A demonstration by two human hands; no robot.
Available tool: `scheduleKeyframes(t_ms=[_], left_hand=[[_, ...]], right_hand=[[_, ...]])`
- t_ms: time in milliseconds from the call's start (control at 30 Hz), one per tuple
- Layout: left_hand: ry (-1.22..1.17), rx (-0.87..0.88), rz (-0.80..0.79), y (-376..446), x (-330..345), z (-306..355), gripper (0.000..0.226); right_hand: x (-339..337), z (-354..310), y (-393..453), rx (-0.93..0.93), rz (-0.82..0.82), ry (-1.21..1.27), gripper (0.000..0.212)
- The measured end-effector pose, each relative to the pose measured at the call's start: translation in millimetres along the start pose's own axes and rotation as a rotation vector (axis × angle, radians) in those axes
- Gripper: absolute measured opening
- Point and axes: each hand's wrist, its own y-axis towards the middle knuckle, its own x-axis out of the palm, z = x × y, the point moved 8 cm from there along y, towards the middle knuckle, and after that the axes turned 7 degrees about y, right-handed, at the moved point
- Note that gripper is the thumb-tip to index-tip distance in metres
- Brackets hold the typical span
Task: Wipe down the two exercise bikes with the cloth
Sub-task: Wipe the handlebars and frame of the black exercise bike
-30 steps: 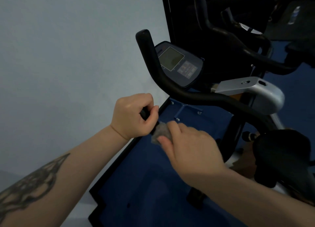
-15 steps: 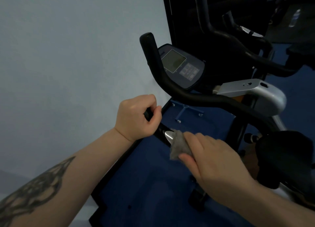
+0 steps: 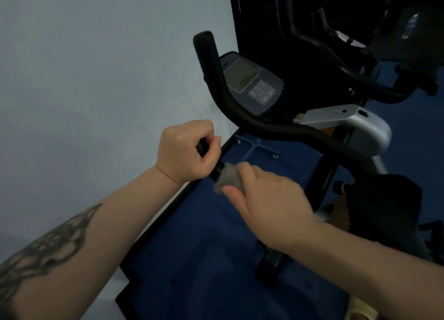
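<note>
The near exercise bike has a black handlebar (image 3: 271,127), a dark console (image 3: 249,84) with a grey screen, a silver housing (image 3: 355,125) and a black seat (image 3: 386,199). My left hand (image 3: 185,151) grips the near end of a black handle (image 3: 217,169). My right hand (image 3: 266,199) holds a grey cloth (image 3: 228,178) wrapped against that handle, just right of my left hand. A second bike (image 3: 336,50) stands behind, dark and partly hidden.
A pale wall (image 3: 96,79) fills the left side. A blue floor mat (image 3: 204,259) with a black border lies under the bike. A dark mirror or frame edge (image 3: 234,31) rises behind the console.
My right hand slid the cloth down the handle away from my left hand, then back up against it. My left hand kept its grip.
</note>
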Motion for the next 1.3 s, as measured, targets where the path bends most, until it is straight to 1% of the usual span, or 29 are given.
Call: scheduleKeyframes(t_ms=[67, 100, 200, 267, 333, 367, 400, 467, 533, 567, 600, 633, 667, 733, 833, 933, 967, 1033, 1133, 1233, 1300], left_hand=[[0.019, -0.038, 0.002, -1.6, -1.3, -0.2, 0.027], [0.04, -0.059, 0.003, -2.0, -2.0, 0.4, 0.027], [0.158, -0.166, 0.075, -6.3, -6.5, 3.3, 0.024], [0.233, -0.317, 0.181, -14.6, -11.0, 4.8, 0.02], [0.198, -0.493, 0.266, -27.4, -10.0, 5.0, 0.011], [0.154, -0.568, 0.281, -33.9, -6.0, 6.7, 0.005], [0.121, -0.641, 0.284, -39.4, -2.0, 9.6, 0.013], [0.019, -0.761, 0.271, -49.8, 6.3, 14.4, 0.038], [-0.11, -0.927, 0.275, -59.2, 13.1, 14.3, 0.06], [-0.178, -1.016, 0.275, -64.7, 17.7, 12.6, 0.067], [-0.236, -1.104, 0.28, -71.0, 21.8, 11.7, 0.07], [-0.277, -1.176, 0.28, -76.4, 25.6, 12.0, 0.068], [-0.293, -1.222, 0.287, -80.6, 29.1, 15.1, 0.06], [-0.26, -1.254, 0.344, -86.9, 34.6, 28.1, 0.044], [-0.213, -1.278, 0.461, -93.5, 41.0, 50.0, 0.042], [-0.24, -1.355, 0.533, -98.5, 46.4, 59.1, 0.036], [-0.235, -1.373, 0.522, -99.8, 47.4, 60.1, 0.036], [-0.208, -1.402, 0.476, -102.7, 48.1, 61.9, 0.037], [-0.188, -1.451, 0.438, -105.6, 53.5, 65.5, 0.04], [-0.163, -1.463, 0.431, -102.1, 51.3, 68.5, 0.037], [-0.136, -1.464, 0.387, -99.7, 48.8, 69.6, 0.041]], right_hand=[[2.5, -1.5, 5.7, -0.076, -0.049, 0.083, 0.053], [3.8, 3.0, 5.4, -0.104, -0.125, 0.161, 0.047], [9.2, 26.0, -6.0, -0.104, -0.487, 0.398, 0.034], [10.1, 34.4, -10.3, -0.125, -0.681, 0.416, 0.035], [12.8, 37.4, -7.5, -0.146, -0.795, 0.442, 0.033], [13.7, 39.1, -6.0, -0.165, -0.845, 0.437, 0.031], [14.4, 40.5, -6.1, -0.19, -0.896, 0.415, 0.03], [15.2, 45.3, -7.3, -0.267, -0.978, 0.328, 0.028], [12.5, 51.0, -7.0, -0.357, -1.011, 0.248, 0.025], [9.6, 54.0, -5.9, -0.402, -1.016, 0.224, 0.023], [5.2, 57.5, -3.9, -0.458, -1.018, 0.197, 0.022], [0.2, 61.8, -1.4, -0.514, -1.014, 0.164, 0.022], [-4.5, 67.0, 1.3, -0.564, -1.01, 0.127, 0.023], [-11.2, 77.3, 5.7, -0.643, -1.0, 0.069, 0.021], [-4.9, 76.0, 3.8, -0.722, -0.985, -0.003, 0.026], [8.5, 64.9, -3.9, -0.732, -0.992, -0.01, 0.035], [9.0, 64.3, -5.6, -0.748, -0.975, 0.005, 0.037], [3.1, 69.0, -7.0, -0.81, -0.931, 0.072, 0.029], [-5.5, 79.8, -3.8, -0.903, -0.952, 0.075, 0.02], [7.3, 66.1, -6.7, -0.914, -1.003, -0.008, 0.027], [18.0, 57.0, -9.5, -0.86, -1.028, 0.024, 0.033]])
